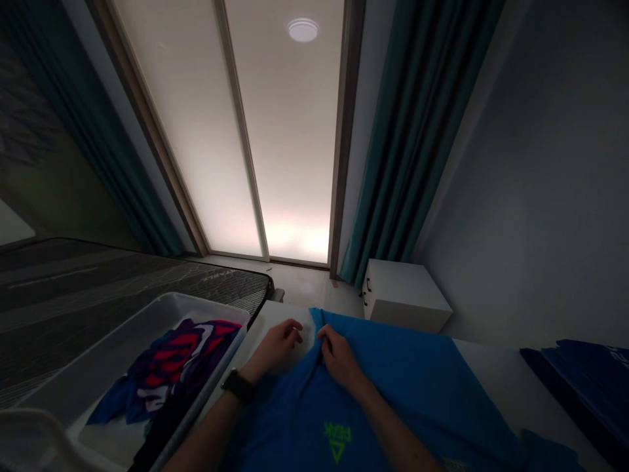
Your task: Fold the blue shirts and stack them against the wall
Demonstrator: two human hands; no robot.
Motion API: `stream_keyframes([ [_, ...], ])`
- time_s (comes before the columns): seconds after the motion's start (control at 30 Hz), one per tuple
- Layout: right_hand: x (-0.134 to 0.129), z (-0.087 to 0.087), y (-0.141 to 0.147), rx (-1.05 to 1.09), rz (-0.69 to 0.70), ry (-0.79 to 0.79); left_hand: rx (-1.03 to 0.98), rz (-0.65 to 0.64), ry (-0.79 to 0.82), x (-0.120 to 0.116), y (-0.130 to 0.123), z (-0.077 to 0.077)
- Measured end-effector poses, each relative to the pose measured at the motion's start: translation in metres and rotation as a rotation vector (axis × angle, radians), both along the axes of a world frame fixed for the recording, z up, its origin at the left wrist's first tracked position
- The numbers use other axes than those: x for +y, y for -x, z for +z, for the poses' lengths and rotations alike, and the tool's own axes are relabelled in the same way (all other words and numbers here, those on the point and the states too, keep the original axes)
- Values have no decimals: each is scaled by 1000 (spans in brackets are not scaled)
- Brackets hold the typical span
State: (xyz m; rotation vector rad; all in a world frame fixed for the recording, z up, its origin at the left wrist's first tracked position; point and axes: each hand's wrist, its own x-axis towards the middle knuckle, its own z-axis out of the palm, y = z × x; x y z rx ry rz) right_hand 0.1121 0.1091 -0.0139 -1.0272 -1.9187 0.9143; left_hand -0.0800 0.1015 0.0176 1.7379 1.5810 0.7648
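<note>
Nearest to us, a blue shirt lies spread across a white table, a green PEAK print and triangle showing on its front. Our right forearm crosses over it, and our right hand grasps a gathered fold of the cloth near its far edge, the fabric pinched between thumb and fingers. Our left hand, with a dark watch on the wrist, is released: its fingers curl loosely just beside the fold, holding nothing. To our left we have a white plastic bin with crumpled clothes in it, red, purple, white and blue. To our right, a stack of dark blue clothes lies on the table, apart from the shirt's main spread. Past the bin stretches a dark striped mattress; past the table, we see a white cabinet with dark handles on the floor. Farthest off, teal curtains hang on both sides of pale, lit sliding doors.
</note>
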Motion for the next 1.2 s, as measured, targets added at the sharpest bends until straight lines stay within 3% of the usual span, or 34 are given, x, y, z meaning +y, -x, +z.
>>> stream_keyframes([
  [0.1,0,0,-2,80,-11,39,-14,15,104,35,-9,-3],
  [0.3,-9,8,0,-55,48,-150,35,139,157,94,-34,-14],
  [0.5,-10,6,1,-63,-46,-130,156,207,136,123,-39,-21],
  [0.67,-3,4,-1,17,-164,14,327,253,61,124,-19,-18],
  [0.8,-5,7,0,-60,-172,11,437,262,-24,114,2,-18],
  [1.0,-1,17,-12,-414,-149,-197,503,185,-91,98,10,-25],
  [1.2,3,6,-42,-766,-217,-5,553,70,-108,93,2,-26],
])
